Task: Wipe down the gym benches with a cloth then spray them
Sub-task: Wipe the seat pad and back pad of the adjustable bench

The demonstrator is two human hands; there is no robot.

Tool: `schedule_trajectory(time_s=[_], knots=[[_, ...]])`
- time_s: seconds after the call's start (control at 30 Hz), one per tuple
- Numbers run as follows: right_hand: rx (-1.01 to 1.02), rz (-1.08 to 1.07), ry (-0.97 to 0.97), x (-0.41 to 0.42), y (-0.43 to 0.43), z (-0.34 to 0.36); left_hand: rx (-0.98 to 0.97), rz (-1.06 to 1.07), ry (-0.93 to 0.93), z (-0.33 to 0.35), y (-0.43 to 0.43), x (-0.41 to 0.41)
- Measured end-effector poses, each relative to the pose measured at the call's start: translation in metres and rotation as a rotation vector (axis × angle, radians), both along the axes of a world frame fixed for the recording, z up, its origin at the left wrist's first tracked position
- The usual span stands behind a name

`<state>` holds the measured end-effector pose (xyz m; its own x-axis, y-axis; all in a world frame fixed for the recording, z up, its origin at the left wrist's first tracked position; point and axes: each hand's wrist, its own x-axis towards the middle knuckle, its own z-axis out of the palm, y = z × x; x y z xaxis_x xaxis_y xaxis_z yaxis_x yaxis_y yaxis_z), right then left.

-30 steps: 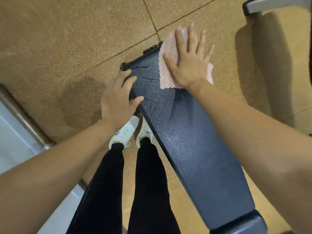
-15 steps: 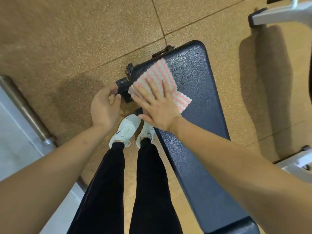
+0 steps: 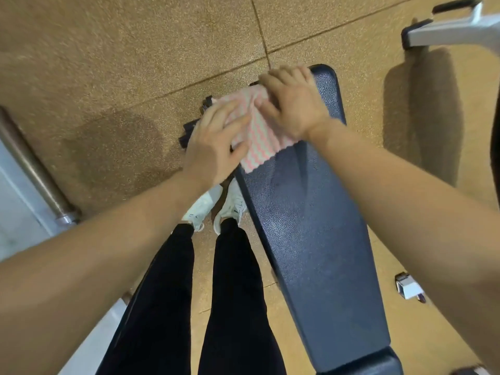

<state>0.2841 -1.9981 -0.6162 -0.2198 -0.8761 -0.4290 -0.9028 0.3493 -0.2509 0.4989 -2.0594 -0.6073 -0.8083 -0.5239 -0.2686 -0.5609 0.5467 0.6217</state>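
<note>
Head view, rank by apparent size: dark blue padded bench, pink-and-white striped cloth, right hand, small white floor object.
dark blue padded bench
pink-and-white striped cloth and right hand: alike, cloth partly covered
small white floor object

A long, dark navy padded bench point(image 3: 311, 226) with a pebbled vinyl surface runs from the lower right of the view up to a rounded far end near the top centre, its top flat and level. A thin pink-and-white wavy-striped cloth point(image 3: 259, 142) lies on the far left part of that bench, its scalloped near edge flat on the pad and its middle rucked into a crease. The left hand point(image 3: 213, 142) presses the cloth's left side with straight fingers, while the right hand point(image 3: 292, 104) covers its far right part with curled fingers.
</note>
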Motion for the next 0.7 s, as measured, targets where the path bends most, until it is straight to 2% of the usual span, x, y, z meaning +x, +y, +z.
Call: schedule_trajectory(time_s=[0.1,0.23,0.33,0.5,0.7], knots=[[0.086,0.03,0.036,-0.026,-0.012,0.003,0.075,-0.071,-0.165,-0.008,-0.03,-0.022],[0.105,-0.005,0.019,-0.054,-0.002,0.007,0.188,-0.146,-0.215,-0.012,-0.066,-0.053],[0.053,-0.151,-0.078,-0.069,0.01,0.004,0.2,-0.209,-0.23,-0.007,-0.076,-0.083],[-0.046,-0.559,-0.309,-0.082,0.048,0.005,0.247,-0.29,-0.26,0.001,-0.065,-0.135],[-0.122,-0.728,-0.462,-0.072,0.104,0.002,0.106,-0.482,-0.24,0.002,-0.052,-0.186]])
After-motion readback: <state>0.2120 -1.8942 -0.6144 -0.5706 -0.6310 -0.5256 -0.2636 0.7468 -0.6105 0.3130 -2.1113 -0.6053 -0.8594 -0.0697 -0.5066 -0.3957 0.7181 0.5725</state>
